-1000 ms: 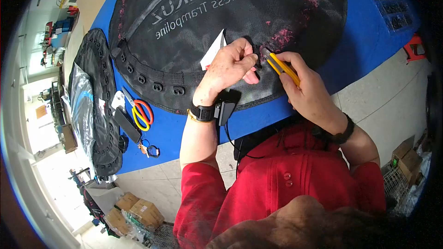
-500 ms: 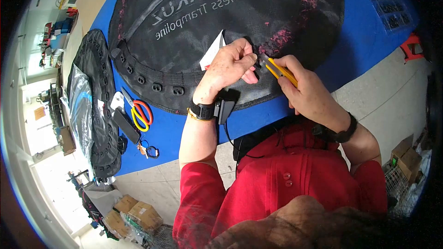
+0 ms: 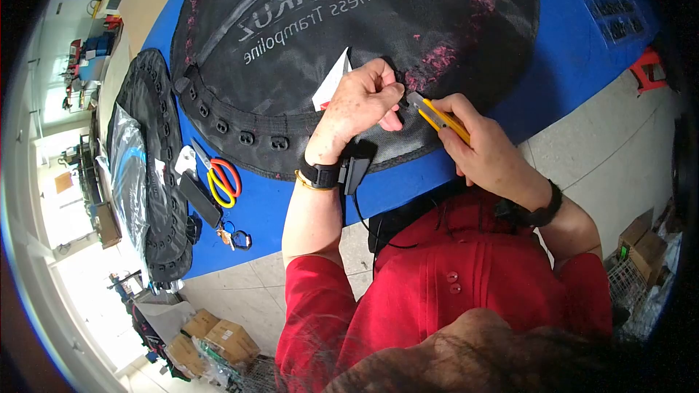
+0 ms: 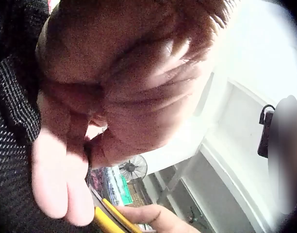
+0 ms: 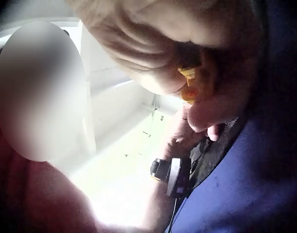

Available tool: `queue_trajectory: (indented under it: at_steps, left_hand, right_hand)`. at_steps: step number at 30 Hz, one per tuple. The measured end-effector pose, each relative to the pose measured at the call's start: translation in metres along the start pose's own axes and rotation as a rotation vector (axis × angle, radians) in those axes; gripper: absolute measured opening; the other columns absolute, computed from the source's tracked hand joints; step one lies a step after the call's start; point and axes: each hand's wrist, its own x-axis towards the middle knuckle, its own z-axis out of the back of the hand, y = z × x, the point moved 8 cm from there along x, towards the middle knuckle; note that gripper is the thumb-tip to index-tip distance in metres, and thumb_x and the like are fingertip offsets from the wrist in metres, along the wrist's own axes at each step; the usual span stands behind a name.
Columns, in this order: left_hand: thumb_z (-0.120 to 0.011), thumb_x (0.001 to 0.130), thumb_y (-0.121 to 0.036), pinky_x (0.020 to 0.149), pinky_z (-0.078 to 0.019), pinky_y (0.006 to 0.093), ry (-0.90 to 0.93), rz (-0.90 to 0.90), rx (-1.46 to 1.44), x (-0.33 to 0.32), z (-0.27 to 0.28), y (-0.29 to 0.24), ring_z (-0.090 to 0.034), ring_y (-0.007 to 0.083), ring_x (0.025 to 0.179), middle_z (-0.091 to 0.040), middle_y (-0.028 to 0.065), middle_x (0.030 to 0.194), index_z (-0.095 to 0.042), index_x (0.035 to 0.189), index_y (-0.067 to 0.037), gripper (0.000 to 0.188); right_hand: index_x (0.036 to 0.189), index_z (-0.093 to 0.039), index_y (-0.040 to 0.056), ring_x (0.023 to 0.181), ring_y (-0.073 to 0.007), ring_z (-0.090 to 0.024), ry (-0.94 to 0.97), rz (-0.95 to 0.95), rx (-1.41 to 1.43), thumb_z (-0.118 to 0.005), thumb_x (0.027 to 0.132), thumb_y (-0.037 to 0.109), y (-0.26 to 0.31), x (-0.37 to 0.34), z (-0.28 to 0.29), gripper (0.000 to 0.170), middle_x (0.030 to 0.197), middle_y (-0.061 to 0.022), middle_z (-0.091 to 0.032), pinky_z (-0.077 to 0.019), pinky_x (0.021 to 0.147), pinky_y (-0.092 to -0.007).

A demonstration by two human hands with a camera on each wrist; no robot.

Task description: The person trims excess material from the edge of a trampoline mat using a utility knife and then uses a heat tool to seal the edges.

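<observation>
A round black trampoline mat (image 3: 291,80) with white lettering and pink thread bits lies on the blue-covered table. My left hand (image 3: 357,105) is low over its near edge, thumb and fingers pinching black webbing; the pinched part is mostly hidden. Woven black fabric (image 4: 15,107) runs beside these fingers in the left wrist view. My right hand (image 3: 484,145) grips a yellow utility knife (image 3: 445,121), its blade pointing at the left fingertips. In the right wrist view the fingers cover most of the knife (image 5: 188,80). A white paper piece (image 3: 333,81) sticks up behind the left hand.
Left on the table are red-and-yellow-handled scissors (image 3: 220,180), a black oblong case (image 3: 198,199) and a second black mat (image 3: 156,204) partly under clear plastic (image 3: 129,167). A clear compartment tray (image 3: 608,4) lies at the far right. Black buckles (image 3: 246,137) line the mat's edge.
The knife and right hand have shifted slightly toward the person, the blade staying close to the left fingertips. The mat appears a little further left; the left hand keeps its pinch.
</observation>
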Motion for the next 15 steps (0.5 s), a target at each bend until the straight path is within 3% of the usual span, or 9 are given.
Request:
queue_trajectory:
  at_steps: [7,15]
  left_hand:
    - [-0.067,0.102,-0.017,0.043,-0.0524,0.0257,-0.106,0.009,0.106,0.0037,-0.0023,-0.0093,-0.066,0.0143,0.049,-0.063,0.0050,0.069,-0.054,0.093,-0.005,0.020]
    - [-0.063,0.103,-0.010,0.046,-0.0553,0.0260,-0.037,0.051,0.002,0.0052,0.0020,-0.0015,-0.069,0.0160,0.052,-0.066,0.0066,0.072,-0.055,0.096,-0.005,0.012]
  right_hand:
    - [0.129,-0.053,0.0030,0.106,-0.0487,-0.066,-0.112,0.182,-0.020,-0.061,0.098,0.001,-0.0002,-0.0027,-0.0028,0.033,0.109,-0.0275,-0.068,-0.0548,0.084,-0.0505]
    - [0.129,-0.052,0.0020,0.108,-0.0477,-0.067,-0.076,0.087,0.057,-0.063,0.098,0.000,-0.0066,-0.0011,0.0027,0.033,0.110,-0.0280,-0.068,-0.0551,0.084,-0.0478]
